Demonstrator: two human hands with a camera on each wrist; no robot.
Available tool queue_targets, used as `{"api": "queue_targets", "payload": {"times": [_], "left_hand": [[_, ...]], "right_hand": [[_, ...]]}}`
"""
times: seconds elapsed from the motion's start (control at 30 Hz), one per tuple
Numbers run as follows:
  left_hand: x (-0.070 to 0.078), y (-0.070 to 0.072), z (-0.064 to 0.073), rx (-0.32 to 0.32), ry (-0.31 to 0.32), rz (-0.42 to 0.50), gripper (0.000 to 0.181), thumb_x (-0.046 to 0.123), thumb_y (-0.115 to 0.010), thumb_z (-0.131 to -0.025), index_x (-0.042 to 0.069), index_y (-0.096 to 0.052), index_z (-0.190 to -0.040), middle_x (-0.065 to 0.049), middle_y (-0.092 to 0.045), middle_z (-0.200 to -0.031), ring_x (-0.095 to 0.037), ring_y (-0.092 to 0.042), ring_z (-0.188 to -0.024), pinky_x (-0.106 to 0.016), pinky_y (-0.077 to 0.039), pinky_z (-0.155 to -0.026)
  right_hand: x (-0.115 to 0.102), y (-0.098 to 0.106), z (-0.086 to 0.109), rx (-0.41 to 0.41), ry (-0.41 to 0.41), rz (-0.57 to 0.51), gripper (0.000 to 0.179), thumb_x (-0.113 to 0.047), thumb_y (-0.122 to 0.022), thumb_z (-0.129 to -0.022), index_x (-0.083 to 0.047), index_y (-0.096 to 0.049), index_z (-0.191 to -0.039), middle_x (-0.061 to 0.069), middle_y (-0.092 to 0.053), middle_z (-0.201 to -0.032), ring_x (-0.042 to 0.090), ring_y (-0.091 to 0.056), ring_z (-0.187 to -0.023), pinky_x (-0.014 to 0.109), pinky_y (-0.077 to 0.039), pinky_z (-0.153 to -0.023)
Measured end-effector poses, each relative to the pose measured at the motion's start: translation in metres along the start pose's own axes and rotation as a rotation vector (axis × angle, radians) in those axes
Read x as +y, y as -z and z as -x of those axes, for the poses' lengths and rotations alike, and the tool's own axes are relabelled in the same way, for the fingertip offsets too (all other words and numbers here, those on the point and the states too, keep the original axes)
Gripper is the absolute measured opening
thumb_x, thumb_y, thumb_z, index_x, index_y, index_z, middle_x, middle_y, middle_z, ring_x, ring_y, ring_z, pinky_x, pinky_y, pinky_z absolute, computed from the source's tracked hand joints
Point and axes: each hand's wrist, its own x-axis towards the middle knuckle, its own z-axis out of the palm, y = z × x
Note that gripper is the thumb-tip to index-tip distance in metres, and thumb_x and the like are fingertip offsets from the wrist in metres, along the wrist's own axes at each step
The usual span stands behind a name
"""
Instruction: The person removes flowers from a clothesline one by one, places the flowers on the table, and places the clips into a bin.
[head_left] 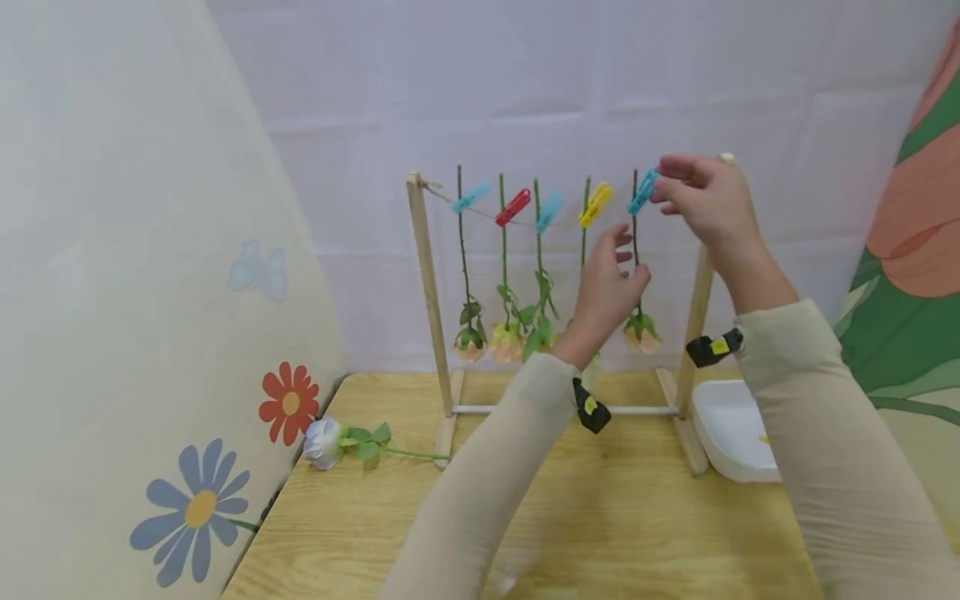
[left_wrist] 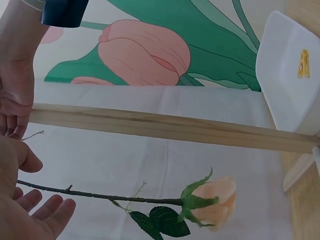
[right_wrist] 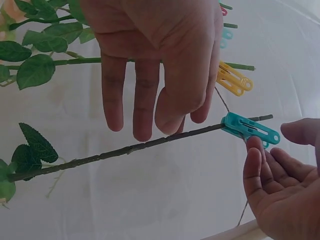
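A teal clothespin [right_wrist: 250, 129] clips the dark stem of a peach artificial rose [left_wrist: 215, 200] to the twine of a wooden rack, and the bloom hangs downward. My right hand [head_left: 708, 200] is at this clothespin's handle end. In the right wrist view its thumb stands apart from the clothespin, while a fingertip lies against or just beside it. My left hand [head_left: 607, 287] is beside the same stem, fingers extended and gripping nothing; whether they touch the stem is unclear. Further left hang several more roses on yellow [head_left: 596, 205], blue [head_left: 471, 197] and red [head_left: 513, 207] clothespins.
The wooden rack's posts [head_left: 427, 283] stand on the wood-grain table [head_left: 637, 533]. Right of it is a white basin [left_wrist: 280, 70] with yellow clothespins [left_wrist: 304, 64] inside. A pale lilac rose [head_left: 324, 443] lies at the left, its stem reaching the rack's foot.
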Motion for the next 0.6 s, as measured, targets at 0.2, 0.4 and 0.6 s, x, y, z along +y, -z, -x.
{"api": "queue_targets", "payload": {"times": [0.2,0.4,0.6], "left_hand": [[-0.002,-0.003,-0.001,0.005,0.029,0.08,0.058,0.006,-0.065,-0.094,0.008,-0.044,-0.149,-0.007,-0.057,-0.141,-0.02,-0.061,-0.121,-0.025,-0.054,-0.095],[-0.003,-0.008,-0.002,0.017,-0.004,0.093,0.062,-0.001,-0.066,-0.091,0.007,-0.044,-0.149,-0.01,-0.059,-0.134,-0.019,-0.063,-0.115,-0.02,-0.054,-0.089],[-0.003,-0.012,-0.001,0.021,-0.001,0.151,0.061,-0.006,-0.067,-0.089,0.006,-0.046,-0.145,-0.017,-0.063,-0.123,-0.018,-0.067,-0.1,-0.016,-0.055,-0.079]], "right_hand": [[-0.003,-0.005,-0.001,0.002,-0.014,-0.002,0.046,-0.019,-0.063,-0.1,-0.002,-0.055,-0.143,0.016,-0.059,-0.14,0.009,-0.064,-0.093,0.018,-0.054,-0.082],[-0.003,-0.006,0.0,0.021,0.011,-0.04,0.043,-0.013,-0.064,-0.099,-0.001,-0.057,-0.139,0.011,-0.064,-0.126,0.009,-0.064,-0.09,0.016,-0.054,-0.08],[0.0,-0.004,0.002,0.023,0.042,-0.05,0.042,-0.014,-0.065,-0.099,0.002,-0.058,-0.137,-0.001,-0.065,-0.111,0.007,-0.064,-0.086,0.015,-0.054,-0.079]]}}
